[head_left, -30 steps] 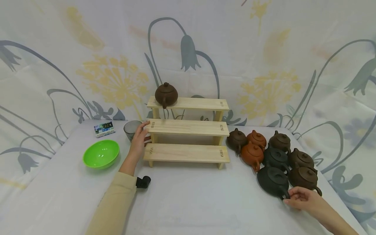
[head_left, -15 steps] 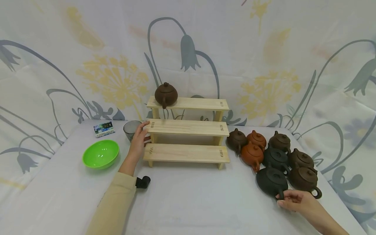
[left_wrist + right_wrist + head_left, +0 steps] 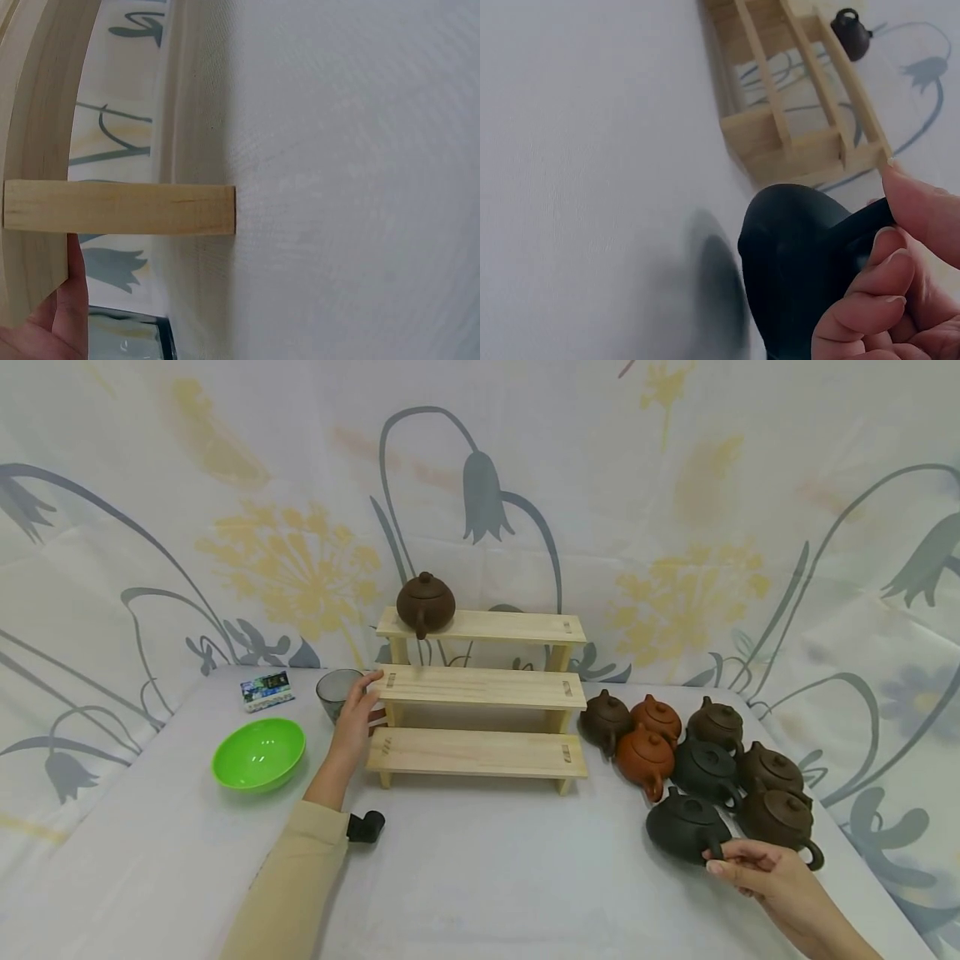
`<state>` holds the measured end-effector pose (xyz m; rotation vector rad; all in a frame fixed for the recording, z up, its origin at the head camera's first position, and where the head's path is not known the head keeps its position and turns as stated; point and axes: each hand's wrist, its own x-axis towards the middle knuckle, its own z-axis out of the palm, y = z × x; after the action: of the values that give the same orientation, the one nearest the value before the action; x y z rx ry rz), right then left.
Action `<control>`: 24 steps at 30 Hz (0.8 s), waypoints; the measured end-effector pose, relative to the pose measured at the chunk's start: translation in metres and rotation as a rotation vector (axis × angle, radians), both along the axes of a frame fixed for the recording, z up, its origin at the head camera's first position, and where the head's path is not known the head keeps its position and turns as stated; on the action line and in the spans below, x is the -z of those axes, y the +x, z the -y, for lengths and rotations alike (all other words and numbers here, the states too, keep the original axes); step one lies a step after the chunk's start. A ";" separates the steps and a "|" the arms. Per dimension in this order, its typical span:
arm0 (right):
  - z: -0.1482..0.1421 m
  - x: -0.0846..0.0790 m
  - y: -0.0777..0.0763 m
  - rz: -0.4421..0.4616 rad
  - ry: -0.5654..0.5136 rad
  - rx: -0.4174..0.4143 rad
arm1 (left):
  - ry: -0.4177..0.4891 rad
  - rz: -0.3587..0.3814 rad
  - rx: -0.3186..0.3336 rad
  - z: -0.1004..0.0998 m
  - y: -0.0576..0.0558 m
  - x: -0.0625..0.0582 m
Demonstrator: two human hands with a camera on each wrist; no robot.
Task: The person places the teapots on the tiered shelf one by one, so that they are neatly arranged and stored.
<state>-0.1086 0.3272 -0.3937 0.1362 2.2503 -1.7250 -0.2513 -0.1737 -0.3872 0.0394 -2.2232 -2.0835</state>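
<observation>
In the head view, my right hand (image 3: pixel 776 881) pinches the handle of a black teapot (image 3: pixel 684 827) at the front of the teapot cluster. The right wrist view shows the black teapot (image 3: pixel 795 255) raised off the white cloth, its shadow beside it, with thumb and curled fingers around the handle. My left hand (image 3: pixel 352 727) grips the left end of a three-tier wooden stand (image 3: pixel 480 685) at the middle tier. Its fingers reach behind a board in the left wrist view. One brown teapot (image 3: pixel 425 604) sits on the top tier's left end.
Several brown, orange-red and black teapots (image 3: pixel 705 768) crowd together right of the stand. A dark glass cup (image 3: pixel 330 689) stands beside my left hand. Further left are a green bowl (image 3: pixel 258 756) and a small printed box (image 3: pixel 267 692). A patterned cloth hangs behind.
My right hand has taken the black teapot by its handle and brought it slightly left, off the cloth and away from the teapots behind. The left hand stays on the stand.
</observation>
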 end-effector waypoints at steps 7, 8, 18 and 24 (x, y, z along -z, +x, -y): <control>0.012 -0.010 0.004 -0.074 -0.089 -0.018 | 0.002 -0.011 0.011 0.001 0.000 0.000; 0.014 -0.012 0.004 -0.089 -0.093 -0.017 | 0.006 -0.011 0.011 0.001 0.000 -0.001; 0.044 -0.025 -0.004 -0.328 -0.236 -0.123 | -0.006 -0.015 0.009 0.001 0.002 -0.001; 0.068 -0.033 -0.015 -0.415 -0.293 -0.199 | -0.010 -0.014 0.011 0.000 0.001 0.000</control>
<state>-0.1232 0.2596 -0.3609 -0.5364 2.1411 -2.0914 -0.2508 -0.1738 -0.3873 0.0119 -2.2315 -2.0712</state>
